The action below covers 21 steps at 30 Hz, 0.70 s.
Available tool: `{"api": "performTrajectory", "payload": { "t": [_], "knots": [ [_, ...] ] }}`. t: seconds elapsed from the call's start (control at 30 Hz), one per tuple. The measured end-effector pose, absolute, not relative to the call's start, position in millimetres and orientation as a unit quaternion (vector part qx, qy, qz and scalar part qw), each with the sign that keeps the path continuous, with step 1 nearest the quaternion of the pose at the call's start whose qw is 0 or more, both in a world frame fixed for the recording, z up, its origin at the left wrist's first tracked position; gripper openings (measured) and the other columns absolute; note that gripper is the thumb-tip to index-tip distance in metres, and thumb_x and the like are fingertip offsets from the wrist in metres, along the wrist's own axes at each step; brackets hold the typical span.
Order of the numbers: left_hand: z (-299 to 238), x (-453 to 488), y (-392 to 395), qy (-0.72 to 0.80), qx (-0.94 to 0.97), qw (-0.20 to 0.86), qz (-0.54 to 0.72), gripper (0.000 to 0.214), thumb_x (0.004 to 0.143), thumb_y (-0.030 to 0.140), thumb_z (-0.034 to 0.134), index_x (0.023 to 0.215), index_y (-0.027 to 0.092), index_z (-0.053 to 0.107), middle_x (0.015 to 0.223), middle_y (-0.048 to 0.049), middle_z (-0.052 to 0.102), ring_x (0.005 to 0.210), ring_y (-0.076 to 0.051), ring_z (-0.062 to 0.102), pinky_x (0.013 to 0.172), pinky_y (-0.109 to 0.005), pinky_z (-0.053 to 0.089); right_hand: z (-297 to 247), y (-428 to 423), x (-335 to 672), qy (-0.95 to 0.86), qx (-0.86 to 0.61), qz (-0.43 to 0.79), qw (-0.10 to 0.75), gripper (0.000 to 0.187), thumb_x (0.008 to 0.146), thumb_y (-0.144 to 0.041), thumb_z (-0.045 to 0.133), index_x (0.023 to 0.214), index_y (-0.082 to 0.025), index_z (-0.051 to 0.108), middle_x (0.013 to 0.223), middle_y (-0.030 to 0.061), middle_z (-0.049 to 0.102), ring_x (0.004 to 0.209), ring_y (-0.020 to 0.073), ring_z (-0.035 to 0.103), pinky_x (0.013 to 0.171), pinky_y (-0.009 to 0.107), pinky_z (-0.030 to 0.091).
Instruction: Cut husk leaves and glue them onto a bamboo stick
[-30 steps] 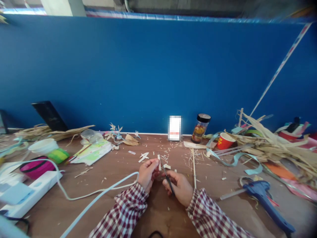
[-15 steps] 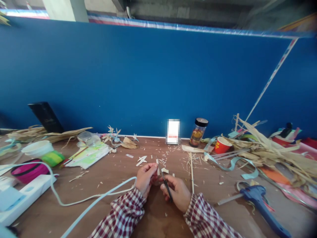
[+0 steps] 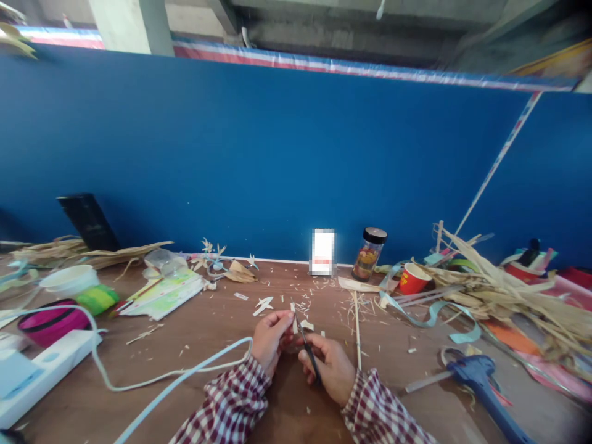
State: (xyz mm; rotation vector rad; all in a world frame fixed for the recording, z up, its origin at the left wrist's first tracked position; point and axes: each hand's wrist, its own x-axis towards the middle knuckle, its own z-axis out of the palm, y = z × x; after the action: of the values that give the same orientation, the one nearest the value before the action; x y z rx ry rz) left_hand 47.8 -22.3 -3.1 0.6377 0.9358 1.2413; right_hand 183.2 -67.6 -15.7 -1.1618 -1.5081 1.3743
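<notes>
My left hand (image 3: 272, 338) pinches a small pale strip (image 3: 295, 319) that looks like dried husk, its end standing up past the fingertips. In my right hand (image 3: 330, 365) is a pair of dark-handled scissors (image 3: 311, 356), with the blades pointing up and left at the strip. Whether the blades touch the strip is hard to tell. Cut pale pieces (image 3: 263, 305) and fine trimmings lie on the brown table (image 3: 222, 345) just beyond my hands. A thin pale stick (image 3: 357, 327) lies beside my right wrist.
To the right are a blue glue gun (image 3: 481, 376), a red paper cup (image 3: 413, 279), a lidded jar (image 3: 369, 254) and a husk pile (image 3: 499, 280). On the left lie a white power strip (image 3: 50, 373), its cable (image 3: 180, 382) and a pink pouch (image 3: 53, 324). A blue partition (image 3: 277, 142) stands behind.
The view has tilted up slightly, so the scene sits a little lower. Both hands keep nearly the same pose, with the scissors still at the strip.
</notes>
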Motion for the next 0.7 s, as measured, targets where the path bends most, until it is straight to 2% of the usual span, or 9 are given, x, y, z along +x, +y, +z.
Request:
{"api": "performTrajectory", "payload": {
  "t": [0.7],
  "knots": [
    [-2.4, 46.8, -23.4, 0.407, 0.297, 0.673, 0.542, 0.027, 0.054, 0.033, 0.075, 0.067, 0.012, 0.063, 0.047, 0.0049, 0.052, 0.042, -0.004, 0.046, 0.041, -0.014, 0.039, -15.3, -68.0, 183.2, -0.591, -0.469, 0.536, 0.379, 0.037, 0.076, -0.045, 0.052, 0.098, -0.016, 0.054, 0.056, -0.0050, 0.049, 0.041, 0.0065, 0.046, 0.041, 0.017, 0.038]
  ]
}}
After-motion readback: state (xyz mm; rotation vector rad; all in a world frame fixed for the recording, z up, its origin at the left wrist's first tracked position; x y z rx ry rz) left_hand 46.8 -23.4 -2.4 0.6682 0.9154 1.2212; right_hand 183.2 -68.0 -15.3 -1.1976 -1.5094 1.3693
